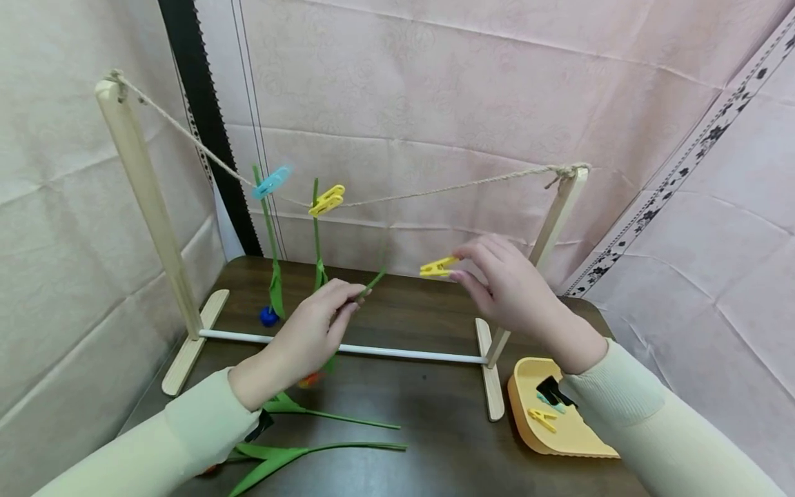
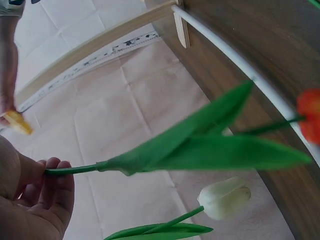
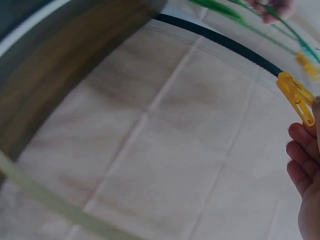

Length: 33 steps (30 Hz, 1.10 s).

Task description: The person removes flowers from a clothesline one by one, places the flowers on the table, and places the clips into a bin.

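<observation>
My left hand [image 1: 313,328] pinches an artificial tulip by its green stem [image 1: 376,279], below the rope [image 1: 447,189]. Its leaves [image 2: 170,145] and orange-red bloom [image 2: 310,115] hang downward. My right hand [image 1: 506,286] pinches a yellow clothespin [image 1: 437,267] to the right of that stem, apart from it. A blue clothespin [image 1: 272,182] clips one tulip with a blue bloom [image 1: 269,317] to the rope, upside down. Beside it, another yellow clothespin [image 1: 327,200] holds a second tulip; a white bloom [image 2: 225,197] hangs in the left wrist view.
Wooden posts [image 1: 149,207] on flat feet carry the rope, joined low by a white rod [image 1: 404,353]. Tulips with green stems [image 1: 354,447] lie on the dark table [image 1: 422,428]. A yellow tray [image 1: 528,438] with several clothespins stands at the right.
</observation>
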Each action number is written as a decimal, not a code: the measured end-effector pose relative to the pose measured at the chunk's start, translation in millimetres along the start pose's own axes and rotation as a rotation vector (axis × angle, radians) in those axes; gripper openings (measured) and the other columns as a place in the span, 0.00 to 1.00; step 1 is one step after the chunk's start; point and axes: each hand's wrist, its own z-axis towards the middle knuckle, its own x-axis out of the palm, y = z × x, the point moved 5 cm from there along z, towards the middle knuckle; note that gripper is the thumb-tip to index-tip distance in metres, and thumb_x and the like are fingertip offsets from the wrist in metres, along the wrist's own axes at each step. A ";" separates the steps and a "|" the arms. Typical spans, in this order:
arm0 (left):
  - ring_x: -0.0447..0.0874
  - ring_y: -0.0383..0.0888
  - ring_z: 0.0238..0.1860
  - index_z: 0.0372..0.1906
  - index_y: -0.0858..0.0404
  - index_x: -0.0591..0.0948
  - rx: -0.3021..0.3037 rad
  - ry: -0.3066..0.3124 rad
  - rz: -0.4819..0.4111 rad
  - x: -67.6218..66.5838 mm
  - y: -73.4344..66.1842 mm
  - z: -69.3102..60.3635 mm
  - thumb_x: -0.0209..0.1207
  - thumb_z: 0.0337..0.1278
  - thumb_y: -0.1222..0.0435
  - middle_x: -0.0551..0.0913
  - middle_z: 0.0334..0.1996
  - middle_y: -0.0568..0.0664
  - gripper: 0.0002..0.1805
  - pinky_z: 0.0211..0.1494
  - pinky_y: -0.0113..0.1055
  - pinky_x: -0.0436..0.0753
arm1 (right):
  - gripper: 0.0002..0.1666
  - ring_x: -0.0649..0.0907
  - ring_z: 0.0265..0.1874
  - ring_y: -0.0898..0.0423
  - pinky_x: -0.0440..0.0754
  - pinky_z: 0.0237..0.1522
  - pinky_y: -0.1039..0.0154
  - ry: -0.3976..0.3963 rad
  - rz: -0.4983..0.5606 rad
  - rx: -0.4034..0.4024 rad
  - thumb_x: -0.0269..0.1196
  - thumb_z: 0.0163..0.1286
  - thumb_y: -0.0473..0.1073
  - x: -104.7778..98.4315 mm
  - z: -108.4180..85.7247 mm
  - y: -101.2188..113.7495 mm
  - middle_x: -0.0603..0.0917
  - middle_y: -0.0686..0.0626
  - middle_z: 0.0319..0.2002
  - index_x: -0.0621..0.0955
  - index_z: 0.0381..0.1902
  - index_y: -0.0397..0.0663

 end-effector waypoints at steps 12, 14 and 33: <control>0.78 0.39 0.44 0.57 0.63 0.78 0.174 0.270 0.259 27.5 -18.4 -25.8 0.60 0.53 0.81 0.78 0.45 0.46 0.25 0.40 0.29 0.80 | 0.11 0.77 0.37 0.57 0.74 0.40 0.59 0.174 0.008 0.108 0.68 0.63 0.42 23.0 -80.2 -28.9 0.81 0.52 0.37 0.81 0.41 0.45; 0.77 0.40 0.43 0.57 0.63 0.78 0.162 0.352 0.294 33.3 -18.4 -30.4 0.59 0.51 0.82 0.77 0.44 0.47 0.26 0.38 0.30 0.79 | 0.10 0.77 0.37 0.58 0.75 0.39 0.59 0.192 0.008 0.153 0.68 0.62 0.42 25.0 -93.6 -34.7 0.81 0.52 0.37 0.81 0.40 0.46; 0.72 0.38 0.25 0.28 0.55 0.83 0.151 0.726 0.456 94.4 -3.0 -89.0 0.63 0.52 0.73 0.70 0.24 0.41 0.09 0.25 0.31 0.74 | 0.07 0.79 0.33 0.60 0.79 0.38 0.55 0.485 0.146 0.766 0.67 0.64 0.48 28.0 -213.5 -89.5 0.79 0.60 0.29 0.77 0.33 0.58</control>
